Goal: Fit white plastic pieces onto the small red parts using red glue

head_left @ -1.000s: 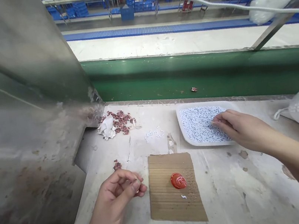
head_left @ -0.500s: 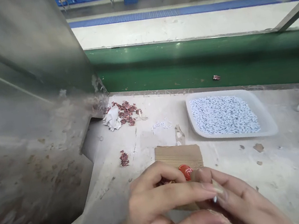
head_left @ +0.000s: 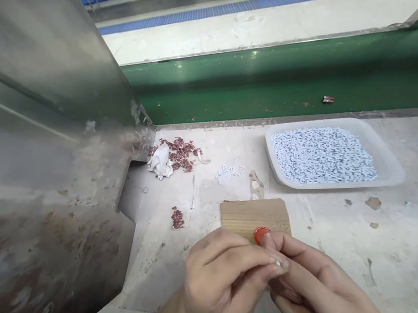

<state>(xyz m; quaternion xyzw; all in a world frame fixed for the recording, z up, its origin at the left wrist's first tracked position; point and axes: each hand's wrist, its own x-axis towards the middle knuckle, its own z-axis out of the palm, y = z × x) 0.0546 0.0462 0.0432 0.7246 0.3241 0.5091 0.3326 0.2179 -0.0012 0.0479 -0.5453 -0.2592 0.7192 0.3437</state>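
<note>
My left hand and my right hand meet at the fingertips above the near edge of the worktable. Left thumb and forefinger are pinched together, and a tiny white piece shows at their tips. Against these tips press the right thumb and forefinger; whatever else they grip is hidden. Just beyond the right forefinger is a glossy red-orange round object, partly covered by the fingers. Behind it lies a ridged brown cardboard piece.
A translucent tray of small white pieces stands at right. Loose white pieces lie mid-table. At left are a dark red pile, a crumpled white wad and a smaller red cluster. A metal panel borders the left; a green belt runs behind.
My left thumb and forefinger have closed together, and both hands are drawn tighter. The view has shifted slightly. A small reddish item on the green belt has moved right relative to the tray.
</note>
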